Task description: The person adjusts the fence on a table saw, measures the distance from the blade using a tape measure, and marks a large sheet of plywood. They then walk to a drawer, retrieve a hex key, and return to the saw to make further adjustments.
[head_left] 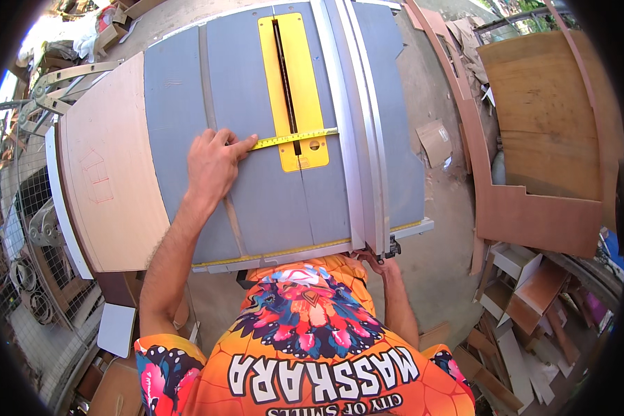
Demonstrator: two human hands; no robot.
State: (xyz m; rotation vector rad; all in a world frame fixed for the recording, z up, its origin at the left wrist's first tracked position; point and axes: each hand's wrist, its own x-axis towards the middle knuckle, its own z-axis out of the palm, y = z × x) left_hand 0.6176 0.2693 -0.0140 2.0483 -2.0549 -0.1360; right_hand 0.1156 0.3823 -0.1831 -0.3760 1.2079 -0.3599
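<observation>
My left hand (pixel 216 158) is closed on a yellow tape measure (pixel 305 136), of which only the drawn-out blade shows; any case is hidden under the fingers. The blade crosses the yellow throat plate (pixel 267 69) of a grey table saw (pixel 236 83), and its far end meets the silvery rip fence (pixel 345 125). No saw blade shows standing above the dark slot. Down at the near end of the fence, my right hand (pixel 376 265) grips around its front clamp, with the fingers partly hidden beneath the rail and beside my shirt.
A pale wood board (pixel 111 166) with red pencil marks extends the saw table at left. A measuring scale (pixel 277 255) runs along the front rail. Brown panels (pixel 534 215) stand at right, above piled wood offcuts (pixel 513 347). Wire mesh (pixel 21 277) borders the left side.
</observation>
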